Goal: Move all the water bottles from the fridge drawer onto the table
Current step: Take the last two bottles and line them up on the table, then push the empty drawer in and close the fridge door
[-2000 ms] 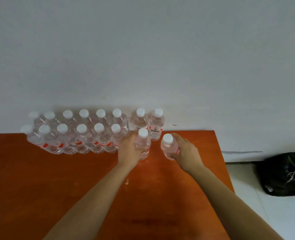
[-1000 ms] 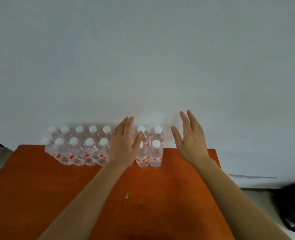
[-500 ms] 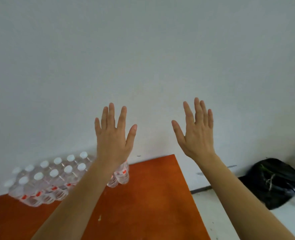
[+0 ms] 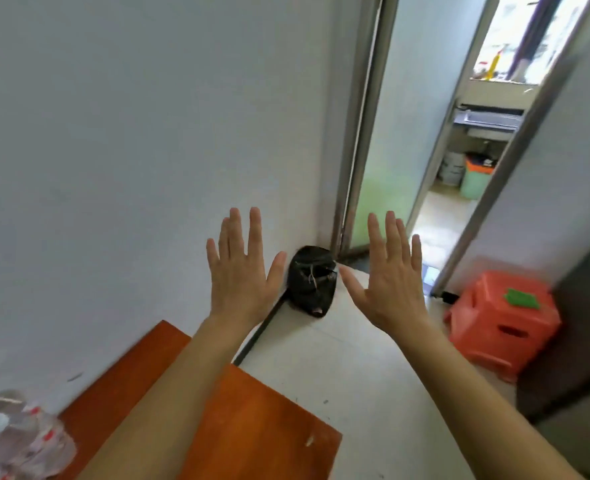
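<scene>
Left hand (image 4: 243,275) and right hand (image 4: 389,277) are hovering raised, each grip spread wide, holding nothing. Water bottles (image 4: 13,441) are standing on the orange table (image 4: 252,427), lower left (blurred). Tied black bag (image 4: 311,280) is sitting on the floor (image 4: 366,368); contents hidden.

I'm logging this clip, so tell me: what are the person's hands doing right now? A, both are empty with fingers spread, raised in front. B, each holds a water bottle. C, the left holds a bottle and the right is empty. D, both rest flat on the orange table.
A: the left hand and right hand are both open and empty, raised in the air, while the water bottles stand on the table at lower left.
</scene>
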### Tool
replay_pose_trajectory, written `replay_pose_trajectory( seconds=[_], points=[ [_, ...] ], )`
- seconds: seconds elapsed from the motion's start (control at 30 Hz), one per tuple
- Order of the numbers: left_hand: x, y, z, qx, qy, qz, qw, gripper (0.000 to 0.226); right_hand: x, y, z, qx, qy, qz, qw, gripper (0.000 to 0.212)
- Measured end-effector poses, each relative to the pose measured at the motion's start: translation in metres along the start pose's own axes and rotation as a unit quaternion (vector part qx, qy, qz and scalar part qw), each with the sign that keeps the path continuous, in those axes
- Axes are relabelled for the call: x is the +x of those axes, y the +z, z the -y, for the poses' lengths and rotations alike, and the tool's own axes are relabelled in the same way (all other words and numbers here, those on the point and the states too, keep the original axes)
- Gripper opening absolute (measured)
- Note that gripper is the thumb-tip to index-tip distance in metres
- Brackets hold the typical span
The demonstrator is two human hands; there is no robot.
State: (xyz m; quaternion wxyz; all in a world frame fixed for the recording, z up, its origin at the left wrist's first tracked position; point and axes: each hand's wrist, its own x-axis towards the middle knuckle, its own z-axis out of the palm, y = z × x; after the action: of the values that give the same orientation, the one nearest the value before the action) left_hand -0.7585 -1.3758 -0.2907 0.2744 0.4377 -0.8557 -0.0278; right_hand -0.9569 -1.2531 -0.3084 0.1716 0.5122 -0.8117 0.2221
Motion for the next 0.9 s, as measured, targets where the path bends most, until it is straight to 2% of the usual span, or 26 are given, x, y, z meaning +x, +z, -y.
replay_pose_trajectory(
  seconds=[0.17,0.27,0.43,0.7,0.9],
  points=[
    [-0.008,0.04,-0.134,-0.056,0.147,0.054,0.986,0.073,-0.078,-0.075,-0.108,-0.085,0.12,-0.024,0.989,0.08],
    [-0.026,0.046,-0.218,-0.091,0.25,0.053,0.962,0.07,-0.129,-0.127,-0.167,-0.129,0.19,-0.052,0.972,0.075],
    [-0.075,0.055,-0.355,-0.122,0.361,0.058,0.923,0.069,-0.212,-0.203,-0.259,-0.164,0.282,-0.102,0.94,0.073],
    [-0.178,0.1,-0.564,-0.113,0.399,0.104,0.904,0.078,-0.349,-0.286,-0.42,-0.199,0.369,-0.104,0.902,0.079],
    [-0.216,0.142,-0.657,-0.088,0.421,0.121,0.895,0.074,-0.395,-0.315,-0.51,-0.185,0.435,-0.06,0.879,0.086]
  ],
)
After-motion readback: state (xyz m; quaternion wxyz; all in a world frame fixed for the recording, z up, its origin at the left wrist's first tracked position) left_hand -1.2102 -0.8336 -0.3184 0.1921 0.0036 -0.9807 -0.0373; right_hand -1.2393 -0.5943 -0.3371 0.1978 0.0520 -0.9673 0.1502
